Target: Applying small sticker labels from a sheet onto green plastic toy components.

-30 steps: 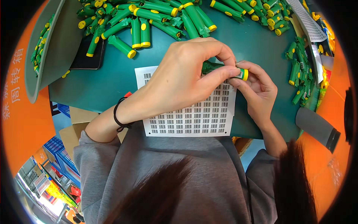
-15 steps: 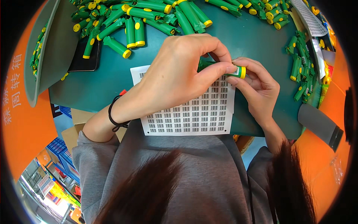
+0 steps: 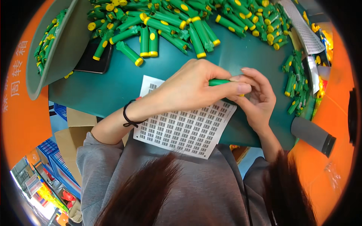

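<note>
My left hand (image 3: 192,86) reaches across the front of the table, its fingers closed round a small green tube (image 3: 218,82) with a yellow end. Its thumb presses near that end, which is mostly covered. My right hand (image 3: 260,101) pinches the tube's yellow end between thumb and fingers. Most of the tube is hidden by the hands. Below the left hand, a white sheet of barcode stickers (image 3: 177,132) lies slanted, its lower corner reaching past the table edge toward my body.
Many green tubes (image 3: 166,26) with yellow ends lie heaped along the back. More tubes (image 3: 296,83) lie at the right. A grey bin (image 3: 71,41) and dark phone (image 3: 94,60) sit at the left, a grey cylinder (image 3: 311,133) at the right. Another sticker sheet (image 3: 305,30) lies far right.
The sticker sheet has turned, its lower edge now tilting down to the right. Both hands sit slightly lower in view with the tube, whose labelled yellow end is now mostly covered.
</note>
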A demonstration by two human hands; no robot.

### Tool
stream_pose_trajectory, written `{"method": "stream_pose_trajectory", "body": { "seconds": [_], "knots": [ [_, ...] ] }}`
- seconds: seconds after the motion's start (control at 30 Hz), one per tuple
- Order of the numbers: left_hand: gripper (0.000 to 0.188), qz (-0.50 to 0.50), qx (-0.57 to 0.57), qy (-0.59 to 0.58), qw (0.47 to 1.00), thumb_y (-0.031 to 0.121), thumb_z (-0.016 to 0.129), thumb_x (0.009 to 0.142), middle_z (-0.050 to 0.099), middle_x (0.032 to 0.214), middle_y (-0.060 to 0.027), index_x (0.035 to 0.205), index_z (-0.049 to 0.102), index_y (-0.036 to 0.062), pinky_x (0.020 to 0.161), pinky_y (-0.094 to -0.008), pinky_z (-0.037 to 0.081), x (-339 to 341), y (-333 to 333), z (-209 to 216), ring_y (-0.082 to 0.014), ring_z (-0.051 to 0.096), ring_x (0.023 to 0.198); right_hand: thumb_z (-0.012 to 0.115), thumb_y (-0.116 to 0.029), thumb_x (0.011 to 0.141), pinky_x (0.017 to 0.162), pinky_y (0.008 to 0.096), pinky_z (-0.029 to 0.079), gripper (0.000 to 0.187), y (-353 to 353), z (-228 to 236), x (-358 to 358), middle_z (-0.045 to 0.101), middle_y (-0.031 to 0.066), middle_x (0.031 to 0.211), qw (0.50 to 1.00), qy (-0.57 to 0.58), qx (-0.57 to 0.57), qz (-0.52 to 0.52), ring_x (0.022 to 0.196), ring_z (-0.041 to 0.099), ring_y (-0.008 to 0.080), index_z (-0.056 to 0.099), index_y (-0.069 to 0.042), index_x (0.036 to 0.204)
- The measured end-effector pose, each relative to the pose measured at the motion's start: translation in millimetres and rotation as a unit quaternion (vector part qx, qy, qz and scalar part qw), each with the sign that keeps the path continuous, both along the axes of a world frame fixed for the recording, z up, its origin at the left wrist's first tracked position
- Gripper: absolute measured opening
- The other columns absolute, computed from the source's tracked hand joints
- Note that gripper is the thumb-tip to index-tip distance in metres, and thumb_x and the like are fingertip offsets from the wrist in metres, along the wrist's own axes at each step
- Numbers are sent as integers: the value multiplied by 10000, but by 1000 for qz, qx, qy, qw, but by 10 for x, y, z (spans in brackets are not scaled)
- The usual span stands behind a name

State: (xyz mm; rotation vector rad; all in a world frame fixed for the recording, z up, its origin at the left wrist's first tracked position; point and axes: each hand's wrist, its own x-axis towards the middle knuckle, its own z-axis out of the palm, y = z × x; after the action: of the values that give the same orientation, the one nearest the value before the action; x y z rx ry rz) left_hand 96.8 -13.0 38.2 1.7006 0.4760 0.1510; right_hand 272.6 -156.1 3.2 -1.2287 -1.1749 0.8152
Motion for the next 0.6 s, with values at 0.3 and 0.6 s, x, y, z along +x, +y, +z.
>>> {"method": "stream_pose_trajectory", "body": {
  "seconds": [0.3, 0.6],
  "knots": [
    [326, 576, 599, 5, 556, 226, 572, 1028, 714, 1199, -98, 1267, 674, 28, 975, -331, 478, -1728, 1425, 1044, -210, 657, 1087, 742, -113, 893, 886, 298, 488, 285, 992, 334, 565, 650, 60, 1164, 907, -398, -40, -131, 977, 621, 183, 709, -69, 1173],
    [253, -32, 389, -11, 920, 162, 799, 831, 704, 932, -79, 1037, 725, 35, 766, -365, 524, -506, 203, -22, -266, 659, 870, 725, -213, 912, 643, 281, 495, 285, 1166, 388, 542, 712, 82, 947, 868, -480, -76, -100, 698, 622, 139, 674, -49, 1139]
  ]
}}
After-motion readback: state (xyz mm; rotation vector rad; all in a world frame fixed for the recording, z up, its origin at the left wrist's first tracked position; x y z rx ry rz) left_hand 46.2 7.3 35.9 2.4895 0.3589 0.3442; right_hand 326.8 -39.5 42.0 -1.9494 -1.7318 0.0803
